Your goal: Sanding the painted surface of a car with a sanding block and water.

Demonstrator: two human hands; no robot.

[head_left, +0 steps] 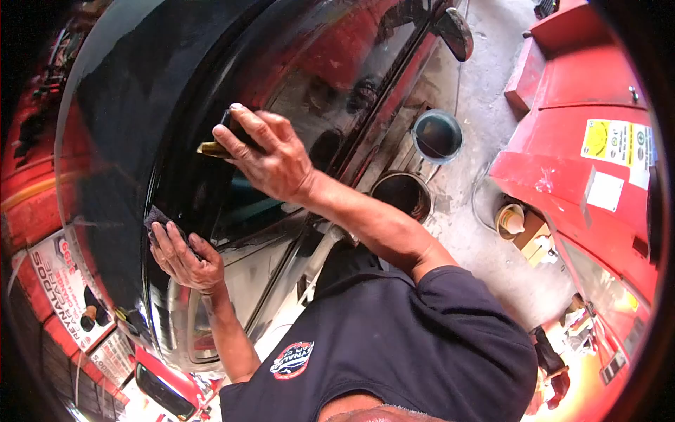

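Observation:
A glossy black car [119,112] fills the left and middle of the view, its roof edge and side windows below my hands. My left hand [186,260] rests by the roof edge, fingers pressed over a dark, fuzzy-looking cloth [160,216]. Farther up and to the right, my right hand [271,151] is over the roof edge above the side glass. Its thumb and fingers pinch a small flat piece with a yellowish edge [213,150] and a dark part; the fingers hide most of it, so its kind is unclear.
Two buckets stand on the concrete floor beside the car: a grey-blue bucket [437,137] and a dark bucket [402,193]. The car's side mirror [455,34] juts out at the top. Large red panels [583,77] line the right side, near a small yellowish container [511,221].

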